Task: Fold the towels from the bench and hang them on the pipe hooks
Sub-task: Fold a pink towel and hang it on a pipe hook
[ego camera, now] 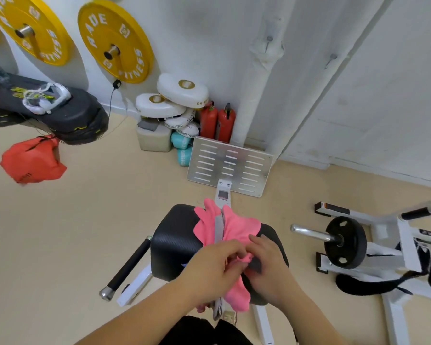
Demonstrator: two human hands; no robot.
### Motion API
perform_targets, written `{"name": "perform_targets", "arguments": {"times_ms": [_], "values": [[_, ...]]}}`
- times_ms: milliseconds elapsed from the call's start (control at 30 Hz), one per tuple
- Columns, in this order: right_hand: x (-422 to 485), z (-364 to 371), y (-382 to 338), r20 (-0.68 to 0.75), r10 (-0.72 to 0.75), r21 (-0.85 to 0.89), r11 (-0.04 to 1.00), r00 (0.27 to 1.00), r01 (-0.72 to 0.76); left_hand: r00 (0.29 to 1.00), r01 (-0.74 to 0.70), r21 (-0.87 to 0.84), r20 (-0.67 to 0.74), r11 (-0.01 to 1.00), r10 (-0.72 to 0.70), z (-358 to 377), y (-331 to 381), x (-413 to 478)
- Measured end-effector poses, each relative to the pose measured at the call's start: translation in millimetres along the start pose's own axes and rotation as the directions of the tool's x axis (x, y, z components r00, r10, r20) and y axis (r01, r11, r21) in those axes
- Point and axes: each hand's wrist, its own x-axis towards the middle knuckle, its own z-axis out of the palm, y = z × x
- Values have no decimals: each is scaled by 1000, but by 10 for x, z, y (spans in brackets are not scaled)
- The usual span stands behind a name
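A pink towel with a grey stripe lies bunched across the black padded bench seat. Its near end hangs down off the pad's front edge. My left hand grips the towel's middle with curled fingers. My right hand sits just to its right, fingers pinching the same pink fold. On the white wall pipes above, two small metal hooks show, one hook on the left pipe and another hook to the right; both are bare.
A slotted metal footplate stands beyond the bench. White pads, teal jugs and two red extinguishers crowd the wall base. A plate-loaded machine is to the right, a red bag and black mats to the left.
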Motion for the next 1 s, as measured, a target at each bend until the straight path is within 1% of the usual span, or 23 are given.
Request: {"name": "perform_targets", "arguments": {"times_ms": [33, 67, 100, 167, 200, 233, 300, 333, 400, 467, 533, 600, 700, 800, 867, 933, 1000], "values": [[34, -68, -65, -52, 2, 20, 1000, 999, -1, 1000, -18, -13, 11, 1000, 18, -144, 83, 24], [52, -166, -158, -104, 34, 72, 997, 994, -27, 1000, -17, -8, 26, 1000, 17, -290, 147, 54], [66, -275, -249, -142, 80, 174, 983, 987, -55, 999, -6, 19, 53, 1000, 5, -427, 186, 86], [85, -500, -395, -216, 163, 321, 943, 963, -88, 991, 4, 120, 132, 993, -20, -688, 259, 126], [74, -624, -479, -270, 175, 350, 934, 947, -73, 987, -5, 172, 158, 985, -23, -796, 292, 141], [61, -741, -540, -313, 179, 390, 920, 933, -45, 987, -20, 223, 161, 975, -17, -886, 310, 163], [24, -984, -648, -375, 182, 457, 890, 909, 10, 997, -22, 277, 76, 961, 1, -1036, 358, 229], [14, -1099, -657, -406, 189, 465, 885, 894, 23, 1000, -4, 246, 11, 969, 1, -1106, 406, 263], [-25, -1330, -623, -454, 194, 443, 896, 870, 32, 992, -12, 126, -120, 992, 27, -1240, 567, 320], [-63, -1507, -546, -460, 164, 405, 913, 872, 42, 975, -46, 26, -215, 999, 51, -1369, 781, 359], [-115, -1612, -478, -421, 143, 350, 937, 896, 15, 963, -73, -43, -262, 996, 59, -1473, 950, 385], [-150, -1672, -407, -358, 145, 334, 942, 922, -18, 962, -56, -93, -272, 994, 29, -1526, 1027, 412], [-139, -1755, -314, -273, 142, 254, 965, 951, -71, 957, 37, -71, -284, 997, -56, -1547, 990, 536], [-40, -1900, -256, -258, 158, 213, 971, 953, -104, 942, 135, -38, -304, 990, -140, -1582, 964, 716], [46, -2032, -270, -314, 163, 217, 971, 935, -96, 938, 156, -30, -308, 987, -158, -1629, 1018, 816], [113, -2188, -358, -407, 170, 271, 961, 897, -60, 928, 113, 8, -359, 994, -102, -1715, 1120, 907], [151, -2331, -471, -503, 192, 361, 932, 843, 3, 892, 48, 33, -452, 998, -27, -1848, 1266, 955]]}}
